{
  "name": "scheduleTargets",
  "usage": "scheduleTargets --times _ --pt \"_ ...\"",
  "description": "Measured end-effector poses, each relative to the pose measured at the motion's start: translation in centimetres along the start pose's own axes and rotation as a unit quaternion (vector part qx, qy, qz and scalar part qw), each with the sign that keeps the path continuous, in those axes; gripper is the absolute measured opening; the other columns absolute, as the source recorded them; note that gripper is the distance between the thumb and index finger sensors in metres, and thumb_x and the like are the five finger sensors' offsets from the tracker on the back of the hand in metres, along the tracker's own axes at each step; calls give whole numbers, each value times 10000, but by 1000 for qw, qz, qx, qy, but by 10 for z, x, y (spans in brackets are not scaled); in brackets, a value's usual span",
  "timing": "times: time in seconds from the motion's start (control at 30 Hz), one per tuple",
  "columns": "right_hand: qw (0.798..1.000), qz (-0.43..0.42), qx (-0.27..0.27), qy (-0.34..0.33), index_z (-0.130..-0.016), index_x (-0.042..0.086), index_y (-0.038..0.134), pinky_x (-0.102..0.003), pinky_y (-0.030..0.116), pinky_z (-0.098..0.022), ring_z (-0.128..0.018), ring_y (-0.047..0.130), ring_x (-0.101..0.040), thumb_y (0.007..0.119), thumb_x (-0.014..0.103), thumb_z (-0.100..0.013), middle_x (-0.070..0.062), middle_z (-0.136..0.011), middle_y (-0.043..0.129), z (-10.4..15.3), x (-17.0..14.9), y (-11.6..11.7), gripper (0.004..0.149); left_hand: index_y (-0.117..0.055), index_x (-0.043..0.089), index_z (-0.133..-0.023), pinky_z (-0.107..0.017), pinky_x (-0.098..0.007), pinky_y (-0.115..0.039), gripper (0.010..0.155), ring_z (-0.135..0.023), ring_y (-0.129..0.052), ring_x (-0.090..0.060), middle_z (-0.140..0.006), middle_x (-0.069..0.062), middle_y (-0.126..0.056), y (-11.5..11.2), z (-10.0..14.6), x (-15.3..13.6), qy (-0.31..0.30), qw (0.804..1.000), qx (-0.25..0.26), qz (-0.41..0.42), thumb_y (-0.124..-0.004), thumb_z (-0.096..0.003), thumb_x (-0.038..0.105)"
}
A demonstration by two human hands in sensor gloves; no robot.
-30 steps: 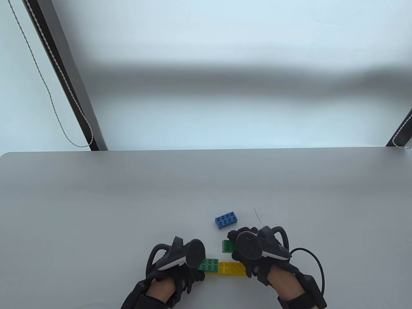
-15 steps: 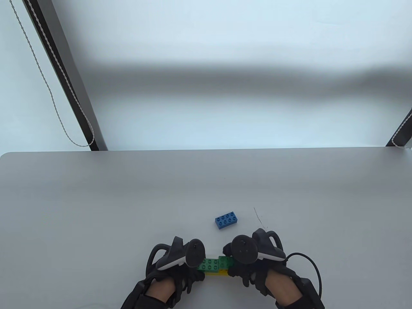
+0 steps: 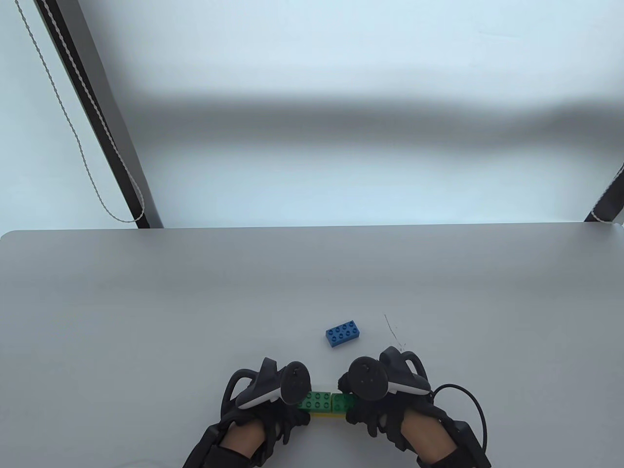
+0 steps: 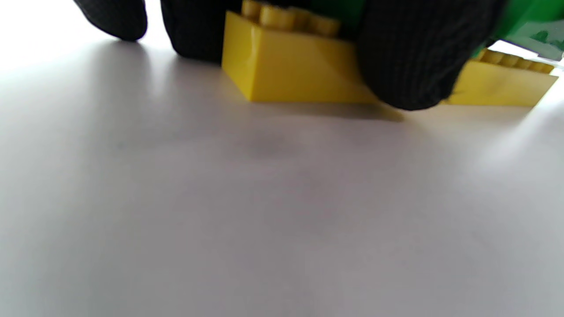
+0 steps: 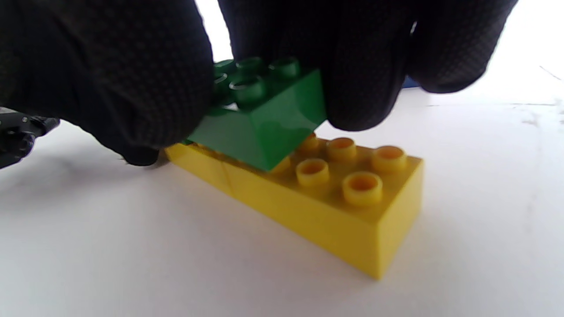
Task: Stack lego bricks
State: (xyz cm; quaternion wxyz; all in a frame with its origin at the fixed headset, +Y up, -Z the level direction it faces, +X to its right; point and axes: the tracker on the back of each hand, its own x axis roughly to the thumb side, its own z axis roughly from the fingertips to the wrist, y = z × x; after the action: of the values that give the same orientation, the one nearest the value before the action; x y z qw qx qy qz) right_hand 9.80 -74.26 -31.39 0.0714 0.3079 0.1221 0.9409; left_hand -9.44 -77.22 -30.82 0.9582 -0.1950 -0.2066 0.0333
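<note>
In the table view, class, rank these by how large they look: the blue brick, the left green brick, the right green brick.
1. Blue brick, fully visible, largest.
2. Left green brick.
3. Right green brick, smallest as seen.

The right hand and left hand cover part of both green bricks, so their order is unsure.

1. A long yellow brick (image 5: 335, 198) is lying flat on the table, studs up, near the front edge.
2. A green brick (image 3: 316, 400) is sitting on its left part, studs up.
3. A second, smaller green brick (image 5: 264, 119) is resting on the yellow brick just beside the first, its corner tilting above the studs.
4. A blue eight-stud brick (image 3: 343, 333) is lying apart, farther back, slightly angled.
</note>
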Motion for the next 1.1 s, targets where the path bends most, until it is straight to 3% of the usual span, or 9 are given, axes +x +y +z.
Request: scheduleTargets --times 0.73,1.1 --pt "1000 4 -2 16 -825 133 748 -544 831 -494 -611 991 -351 947 430 -269 -117 -749 902 -2 0 9 660 -634 344 -923 -703 -614 -569 674 -854 -685 -266 -928 8 -703 0 -1 -1 0 1000 -3 5 -871 -327 553" --pt "999 -45 12 24 -845 121 727 -561 807 -505 -635 962 -375 938 418 -284 -134 -773 875 -2 -6 11 669 -656 338 -917 -699 -613 -587 672 -846 -706 -265 -919 7 -722 0 -2 -2 -3 1000 7 2 -880 -322 555"
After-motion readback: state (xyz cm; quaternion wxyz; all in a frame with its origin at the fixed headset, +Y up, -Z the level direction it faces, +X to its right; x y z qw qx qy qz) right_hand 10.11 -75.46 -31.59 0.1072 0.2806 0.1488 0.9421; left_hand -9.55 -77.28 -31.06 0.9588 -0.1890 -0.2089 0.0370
